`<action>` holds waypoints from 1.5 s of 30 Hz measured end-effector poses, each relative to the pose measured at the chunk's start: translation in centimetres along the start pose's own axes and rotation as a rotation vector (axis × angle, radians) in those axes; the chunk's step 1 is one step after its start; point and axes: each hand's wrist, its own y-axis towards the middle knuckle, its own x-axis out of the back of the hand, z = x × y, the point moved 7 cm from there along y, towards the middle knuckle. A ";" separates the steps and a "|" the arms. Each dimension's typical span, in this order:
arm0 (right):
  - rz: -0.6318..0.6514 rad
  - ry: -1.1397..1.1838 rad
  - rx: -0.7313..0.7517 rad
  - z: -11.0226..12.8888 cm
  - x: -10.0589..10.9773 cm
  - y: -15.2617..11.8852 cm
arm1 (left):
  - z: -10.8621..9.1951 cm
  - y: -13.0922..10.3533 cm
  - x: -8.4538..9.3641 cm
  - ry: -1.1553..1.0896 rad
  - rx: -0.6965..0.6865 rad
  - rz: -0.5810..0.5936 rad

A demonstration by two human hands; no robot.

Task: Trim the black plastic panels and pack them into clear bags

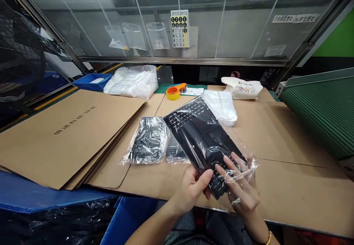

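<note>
A black slotted plastic panel in a clear plastic bag is held up at a tilt over the bench. My left hand grips its lower left edge, thumb on top and fingers underneath. Across the lower right end lies my right hand, its fingers stretched out and apart, touching the loose clear film there. Its thumb is hard to make out. Behind the held panel, a bagged black panel rests on the cardboard, and another bagged panel beside it is partly covered.
Stacked cardboard sheets lie at left, above a blue bin. Farther back are a blue tray, clear bags, a tape roll, more bags and a white pouch. A green ribbed belt borders the right.
</note>
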 end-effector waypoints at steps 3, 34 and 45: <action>-0.004 0.021 -0.028 -0.2 0.0 0.0 | 0.4 -0.4 -0.1 -0.037 0.036 0.102; 0.339 1.093 -1.322 -4.4 -9.0 -9.3 | -8.5 -1.1 26.7 0.411 -0.227 -0.863; 0.280 1.128 -1.429 -5.0 -8.4 -10.7 | -8.2 -0.5 25.9 1.109 0.056 -1.061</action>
